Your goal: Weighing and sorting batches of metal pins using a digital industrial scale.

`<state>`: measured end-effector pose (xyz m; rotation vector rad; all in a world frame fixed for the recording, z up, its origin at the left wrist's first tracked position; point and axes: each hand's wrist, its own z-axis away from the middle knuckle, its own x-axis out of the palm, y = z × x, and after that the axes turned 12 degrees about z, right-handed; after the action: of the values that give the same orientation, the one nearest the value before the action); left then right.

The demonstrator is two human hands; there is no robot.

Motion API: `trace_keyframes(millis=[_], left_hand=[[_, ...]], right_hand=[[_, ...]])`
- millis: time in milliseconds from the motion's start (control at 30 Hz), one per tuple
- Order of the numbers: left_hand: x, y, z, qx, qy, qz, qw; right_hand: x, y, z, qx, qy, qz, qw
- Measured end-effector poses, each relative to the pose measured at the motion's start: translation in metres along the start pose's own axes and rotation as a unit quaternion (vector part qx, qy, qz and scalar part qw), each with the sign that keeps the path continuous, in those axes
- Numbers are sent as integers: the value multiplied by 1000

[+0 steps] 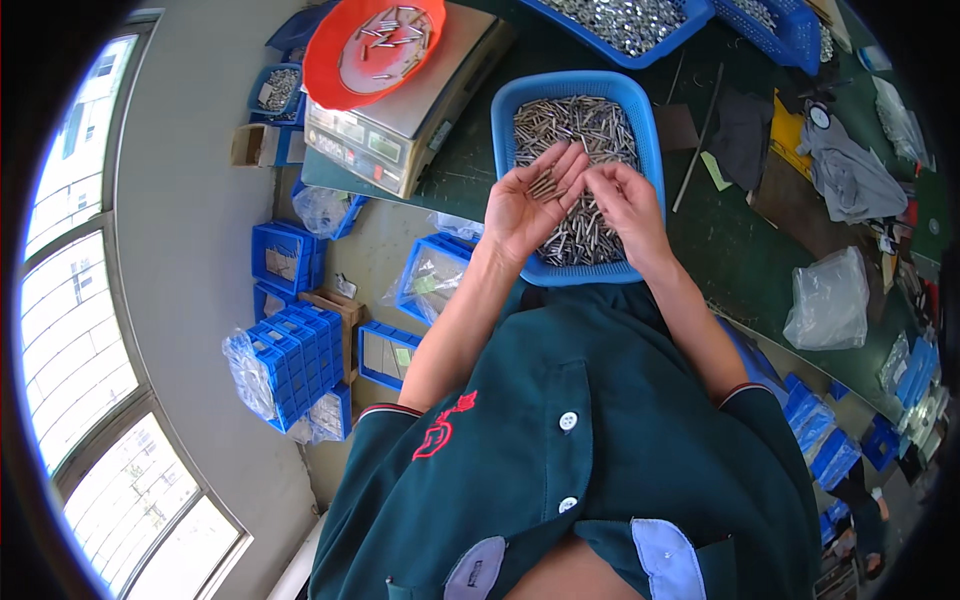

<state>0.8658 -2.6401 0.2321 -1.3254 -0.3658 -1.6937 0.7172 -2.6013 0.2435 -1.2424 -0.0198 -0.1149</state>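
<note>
Metal pins (544,186) cross left hand (522,213); scale lettering (345,152) blurs.

Grey cloth (855,170), clear bag (828,300), blue crate (300,368) — bright window (78,315).

Here's a little cluster of slim metal pins (545,186), resting loose in the upturned left hand (532,205), packed close together and mostly slanting alike, with a dull, warm sheen. Right below, look at the loose pins (572,118), a whole mass of them, short, straight and silvery grey, tumbled at every angle, bright glints at the far end, darker tones nearer the body! They spread from wall to wall in the blue basket (649,130), a rounded rectangle with a broad rim, sitting upright on the dark green tabletop (465,165), its middle partly hidden beneath the hands.
</note>
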Motion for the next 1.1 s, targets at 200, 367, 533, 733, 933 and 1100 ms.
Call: trace_keyframes(millis=[200, 367, 533, 733, 933, 1100], left_hand=[[79, 55, -7, 246, 38, -58, 967], [145, 118, -26, 411, 23, -236, 880], [157, 137, -20, 485, 37, -419, 767], [98, 151, 30, 687, 117, -483, 531], [-7, 195, 80, 660, 211, -656, 300], [-33, 199, 79, 573, 273, -752, 175]], right_hand=[[-9, 28, -4, 113, 27, -23, 993], [9, 46, -10, 19, 20, 107, 994], [17, 51, -24, -123, 59, 277, 951], [15, 64, -55, -315, 152, 498, 794], [24, 68, -62, -354, 154, 542, 746], [26, 69, -66, -338, 147, 567, 737]])
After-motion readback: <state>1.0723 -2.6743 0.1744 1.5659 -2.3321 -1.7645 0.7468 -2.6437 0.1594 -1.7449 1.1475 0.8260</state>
